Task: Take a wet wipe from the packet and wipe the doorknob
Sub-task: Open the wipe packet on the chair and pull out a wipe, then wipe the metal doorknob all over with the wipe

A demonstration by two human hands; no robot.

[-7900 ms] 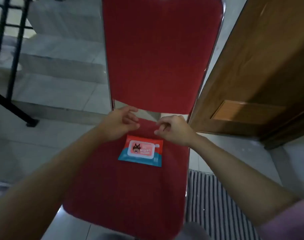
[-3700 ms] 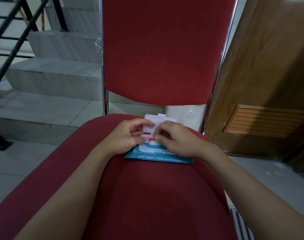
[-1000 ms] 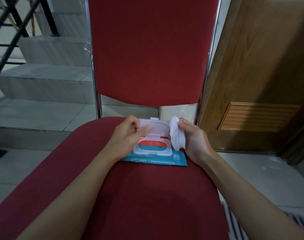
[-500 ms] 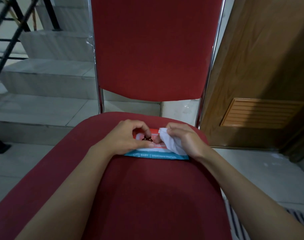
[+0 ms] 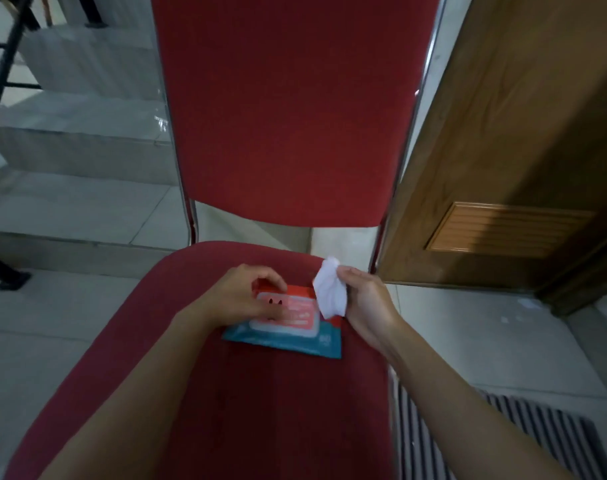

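A red and teal wet wipe packet (image 5: 296,332) lies flat on the seat of a red chair (image 5: 260,410), its lid down. My left hand (image 5: 241,296) rests on the packet's left part, fingers curled over the lid's far edge. My right hand (image 5: 364,299) is just right of the packet and grips a crumpled white wet wipe (image 5: 329,289), raised a little above the seat. No doorknob is in view.
A brown wooden door (image 5: 520,133) with a louvred vent stands at the right, close to the chair's metal frame. Tiled steps (image 5: 80,150) and a black railing (image 5: 4,64) are at the left. A striped mat (image 5: 502,441) lies at the lower right.
The packet's lid went from open to down. My right hand has drawn the wipe away from the packet to the right and lifted it; my left hand stays on the packet.
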